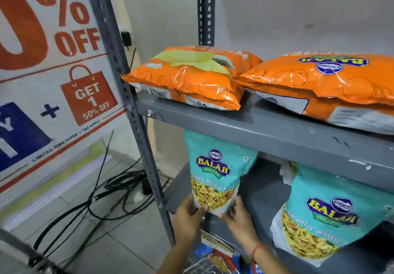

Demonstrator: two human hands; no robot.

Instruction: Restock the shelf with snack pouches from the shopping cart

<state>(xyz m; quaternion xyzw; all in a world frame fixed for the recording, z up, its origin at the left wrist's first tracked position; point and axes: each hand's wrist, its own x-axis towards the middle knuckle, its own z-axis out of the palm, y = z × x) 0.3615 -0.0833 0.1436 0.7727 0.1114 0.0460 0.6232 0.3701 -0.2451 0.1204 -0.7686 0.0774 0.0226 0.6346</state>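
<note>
A grey metal rack (pixel 266 124) fills the right half of the view, its slotted upright (pixel 136 124) running from 11 o'clock down to 6 o'clock. Left of the upright hangs a sale banner (pixel 49 71), and black cables (pixel 110 192) lie coiled on the tiled floor at 8 o'clock. Two orange bags (pixel 185 79) (pixel 324 86) lie flat on the upper shelf, side by side and touching. On the lower shelf a teal pouch (pixel 215 177) stands upright near the upright, long axis vertical, its logo facing the person and its top tucked behind the upper shelf's front edge. A second teal pouch (pixel 317 220) leans at 4 o'clock, well apart from the first. The left hand (pixel 187 216) and right hand (pixel 238 216) grip the first pouch's bottom corners, fingers curled around them. At 6 o'clock the cart (pixel 204 267) shows only a wire rim, with colourful packets (pixel 219 252) inside
</note>
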